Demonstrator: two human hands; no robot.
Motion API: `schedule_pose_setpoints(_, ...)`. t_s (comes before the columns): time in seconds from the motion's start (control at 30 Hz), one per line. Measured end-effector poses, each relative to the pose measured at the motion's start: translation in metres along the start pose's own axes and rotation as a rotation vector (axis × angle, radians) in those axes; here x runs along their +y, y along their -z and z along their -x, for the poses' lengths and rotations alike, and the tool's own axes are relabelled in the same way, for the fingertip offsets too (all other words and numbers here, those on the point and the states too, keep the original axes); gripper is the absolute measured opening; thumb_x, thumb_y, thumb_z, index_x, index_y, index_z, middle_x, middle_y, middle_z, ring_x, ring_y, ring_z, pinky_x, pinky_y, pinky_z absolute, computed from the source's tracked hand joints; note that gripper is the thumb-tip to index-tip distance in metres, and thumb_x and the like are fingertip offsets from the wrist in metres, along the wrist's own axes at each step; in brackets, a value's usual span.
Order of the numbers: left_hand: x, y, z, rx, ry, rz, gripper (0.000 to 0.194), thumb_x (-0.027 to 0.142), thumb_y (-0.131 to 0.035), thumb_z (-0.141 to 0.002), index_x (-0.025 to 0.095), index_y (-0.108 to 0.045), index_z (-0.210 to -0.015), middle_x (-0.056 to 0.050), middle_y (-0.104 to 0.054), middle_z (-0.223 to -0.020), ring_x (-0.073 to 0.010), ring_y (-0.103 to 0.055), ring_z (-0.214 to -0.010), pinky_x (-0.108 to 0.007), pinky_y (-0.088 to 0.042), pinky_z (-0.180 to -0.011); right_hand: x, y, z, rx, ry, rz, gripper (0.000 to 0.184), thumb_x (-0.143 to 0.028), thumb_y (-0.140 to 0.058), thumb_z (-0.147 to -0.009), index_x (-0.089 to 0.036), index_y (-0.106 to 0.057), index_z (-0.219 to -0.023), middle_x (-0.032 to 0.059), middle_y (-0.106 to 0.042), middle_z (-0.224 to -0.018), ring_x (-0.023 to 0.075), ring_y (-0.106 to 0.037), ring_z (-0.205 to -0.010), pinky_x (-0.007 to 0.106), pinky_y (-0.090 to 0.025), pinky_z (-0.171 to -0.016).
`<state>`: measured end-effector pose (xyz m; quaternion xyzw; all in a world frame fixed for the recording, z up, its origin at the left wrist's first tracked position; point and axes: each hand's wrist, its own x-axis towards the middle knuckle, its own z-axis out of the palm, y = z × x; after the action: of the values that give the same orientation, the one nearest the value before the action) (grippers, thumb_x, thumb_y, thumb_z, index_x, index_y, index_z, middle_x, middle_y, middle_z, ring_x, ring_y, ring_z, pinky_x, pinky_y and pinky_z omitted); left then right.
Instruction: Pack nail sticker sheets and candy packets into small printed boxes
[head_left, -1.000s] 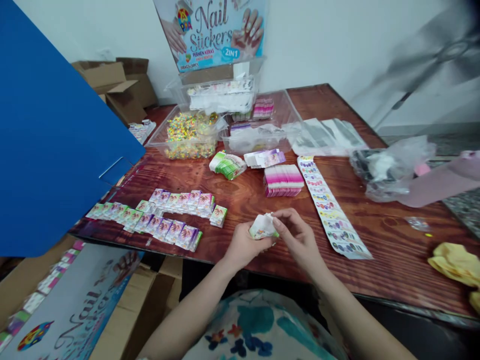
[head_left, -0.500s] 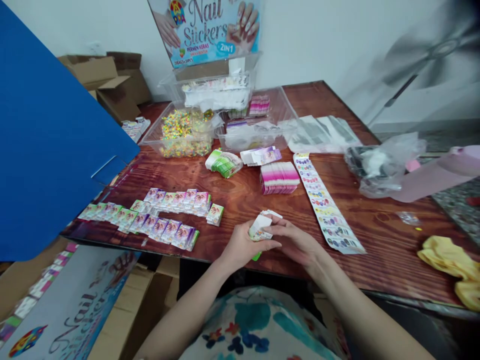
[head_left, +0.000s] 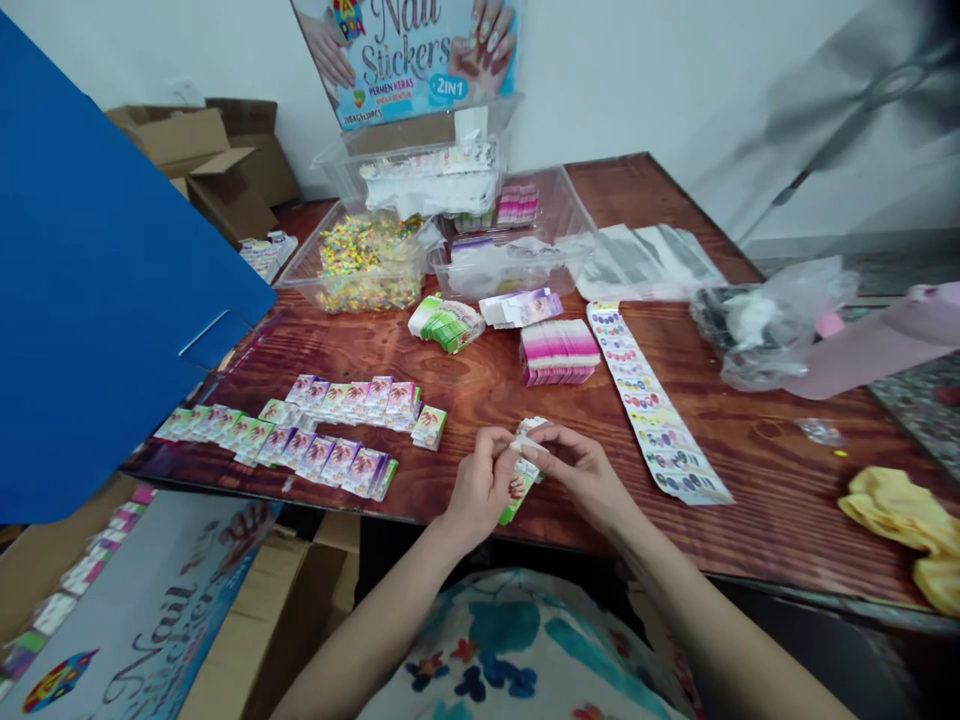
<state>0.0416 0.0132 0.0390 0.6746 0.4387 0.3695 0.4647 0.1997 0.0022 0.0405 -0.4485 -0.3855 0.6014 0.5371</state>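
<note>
Both my hands meet over the near edge of the wooden table (head_left: 750,480). My left hand (head_left: 480,485) and my right hand (head_left: 581,470) pinch a small green-and-white sticker box (head_left: 521,480) between their fingertips, its flap end up and its green end hanging down. To the left lie two rows of finished small sticker boxes (head_left: 322,435). Right of my hands runs a long strip of nail stickers (head_left: 652,410).
Behind are a pink stack of flat cards (head_left: 559,352), a green bundle (head_left: 444,323), clear trays of coloured candy (head_left: 360,262) and packets, a nail-sticker display sign (head_left: 409,55), plastic bags (head_left: 772,320), a yellow cloth (head_left: 900,505), a blue board (head_left: 97,280) at left and cardboard boxes.
The little box has been turned from lying crumpled in my left palm to hanging upright between both hands' fingertips. My hands have shifted slightly up the table.
</note>
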Motion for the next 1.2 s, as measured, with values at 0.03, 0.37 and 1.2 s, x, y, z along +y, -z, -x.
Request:
schedule_pose_setpoints(0.03,-0.001,-0.001,0.001,0.003,-0.030,-0.013,0.018,0.034,-0.041,-0.096,0.020,-0.048,-0.106,0.000,-0.063,-0.080,-0.0124,-0.060,-0.068,-0.024,-0.045,-0.065,-0.001,0.000,0.000,0.002,0.006,-0.005,0.021,-0.036,-0.081,-0.068,-0.021,-0.070,-0.077,0.0001,-0.066,-0.079,0.0131,-0.058,-0.070,0.025,-0.047,-0.065)
schedule_pose_setpoints(0.37,-0.004,-0.006,0.006,0.017,-0.063,-0.191,0.019,0.031,-0.036,-0.097,0.021,-0.052,-0.100,-0.002,-0.062,-0.081,-0.0144,-0.061,-0.072,-0.026,-0.046,-0.070,0.004,-0.001,0.006,0.065,0.076,0.078,0.023,-0.044,-0.077,-0.071,-0.023,-0.075,-0.080,0.0029,-0.071,-0.081,0.0175,-0.062,-0.074,0.031,-0.052,-0.071)
schedule_pose_setpoints(1.2,-0.006,-0.006,0.012,0.049,0.006,-0.179,0.023,0.029,-0.033,-0.098,0.020,-0.042,-0.117,-0.005,-0.065,-0.092,-0.0165,-0.063,-0.076,-0.028,-0.044,-0.067,0.003,0.003,0.015,-0.069,0.184,0.299,0.019,-0.038,-0.070,-0.081,-0.025,-0.078,-0.093,0.0052,-0.074,-0.092,0.0218,-0.067,-0.089,0.037,-0.051,-0.087)
